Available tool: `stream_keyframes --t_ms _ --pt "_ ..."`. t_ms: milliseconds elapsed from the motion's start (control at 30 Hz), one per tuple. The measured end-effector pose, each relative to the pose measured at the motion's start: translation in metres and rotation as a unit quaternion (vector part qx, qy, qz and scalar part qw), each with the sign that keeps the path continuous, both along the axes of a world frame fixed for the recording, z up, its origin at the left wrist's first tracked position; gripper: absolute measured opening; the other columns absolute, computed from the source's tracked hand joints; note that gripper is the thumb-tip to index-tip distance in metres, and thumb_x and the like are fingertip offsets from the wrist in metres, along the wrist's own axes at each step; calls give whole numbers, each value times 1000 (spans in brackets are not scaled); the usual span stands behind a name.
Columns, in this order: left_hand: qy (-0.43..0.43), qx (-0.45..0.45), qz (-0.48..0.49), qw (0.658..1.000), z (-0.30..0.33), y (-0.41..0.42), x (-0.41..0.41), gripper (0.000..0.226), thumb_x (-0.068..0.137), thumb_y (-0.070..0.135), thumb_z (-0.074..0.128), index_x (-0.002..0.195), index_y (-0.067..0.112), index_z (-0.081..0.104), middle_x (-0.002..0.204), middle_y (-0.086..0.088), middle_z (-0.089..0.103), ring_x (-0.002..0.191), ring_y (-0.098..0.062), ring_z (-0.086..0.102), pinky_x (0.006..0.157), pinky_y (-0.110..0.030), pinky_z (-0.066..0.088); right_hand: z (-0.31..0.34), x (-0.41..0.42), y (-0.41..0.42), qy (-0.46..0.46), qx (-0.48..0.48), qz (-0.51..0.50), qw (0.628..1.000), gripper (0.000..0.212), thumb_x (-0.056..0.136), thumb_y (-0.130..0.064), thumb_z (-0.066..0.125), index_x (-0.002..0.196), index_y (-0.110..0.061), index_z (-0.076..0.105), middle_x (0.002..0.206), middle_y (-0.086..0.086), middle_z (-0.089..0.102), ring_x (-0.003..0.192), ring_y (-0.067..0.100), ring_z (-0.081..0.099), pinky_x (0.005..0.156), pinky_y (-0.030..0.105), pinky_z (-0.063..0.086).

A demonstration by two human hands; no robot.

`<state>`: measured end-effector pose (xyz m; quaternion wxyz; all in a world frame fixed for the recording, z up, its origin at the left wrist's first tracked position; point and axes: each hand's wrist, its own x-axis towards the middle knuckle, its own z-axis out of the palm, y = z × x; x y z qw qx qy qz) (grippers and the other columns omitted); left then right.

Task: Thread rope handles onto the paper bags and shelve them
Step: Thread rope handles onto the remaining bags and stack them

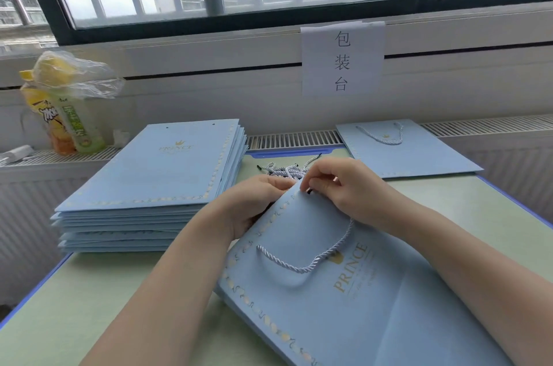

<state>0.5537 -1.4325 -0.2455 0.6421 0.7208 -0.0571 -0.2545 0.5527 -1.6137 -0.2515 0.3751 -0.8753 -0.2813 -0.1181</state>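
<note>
So progress-wise, not much is done yet. One finished bag (410,150) with its handle in is laid flat at the far right of the surface (89,305), and a thick stack of unthreaded bags (155,174) is still piled at the left, punch holes visible and bare on the top one. Nothing can be seen shelved, and no shelf is in view at all. A small heap of loose rope handles (284,169) is left just behind the hands.

The bag being worked on (344,290) is lying flat in the near middle of the surface. Its long axis is run diagonally, with the open top edge pointed away and slightly left, toward the window, and the bottom toward the lower right. One end of its rope handle (308,264) is already seated on the left side, with the loop draped across the face of the bag.

The top edge is held by the left hand (257,204), fingers curled round the bag's corner. The other rope end is pinched by the right hand (338,186) right at the rim, seemingly being fed through the second hole. The hole itself is covered by the fingers, so how far it's through can't be told.
</note>
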Motion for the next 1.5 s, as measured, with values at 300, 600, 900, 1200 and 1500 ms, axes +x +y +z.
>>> stream_keyframes --t_ms 300,600,900,1200,1500 --pt "0 39 -31 999 5 -1 -6 16 92 2 54 103 -3 65 60 -5 66 39 -9 58 37 -14 43 -8 3 1 13 4 16 1000 8 90 -20 63 94 -27 63 72 -14 56 69 2 51 69 24 42" --pt "-59 150 43 986 -3 -6 -2 20 92 8 58 74 5 64 71 -14 61 54 -22 54 55 -26 47 -8 4 -3 106 6 67 992 7 91 -24 62 95 -19 63 50 -10 52 53 10 48 59 23 40" --pt "-153 191 75 967 9 -10 -8 24 88 35 64 82 13 72 79 -3 71 64 -15 61 60 -24 49 16 9 -18 82 398 -97 909 20 99 -11 45 88 -17 61 52 -9 45 47 6 39 51 19 38" --pt "-268 237 83 930 12 -12 -11 35 92 34 60 88 -1 63 71 -6 58 60 -14 45 58 -23 36 27 9 -25 145 535 -72 829 18 100 -9 41 93 -14 57 58 -3 45 45 7 32 40 16 30" --pt "-332 255 216 882 15 2 -2 30 94 26 56 80 1 62 68 -7 55 64 -19 49 64 -29 39 24 8 -19 155 403 -139 891 13 98 -8 44 89 -15 50 64 4 49 37 4 32 35 16 26"
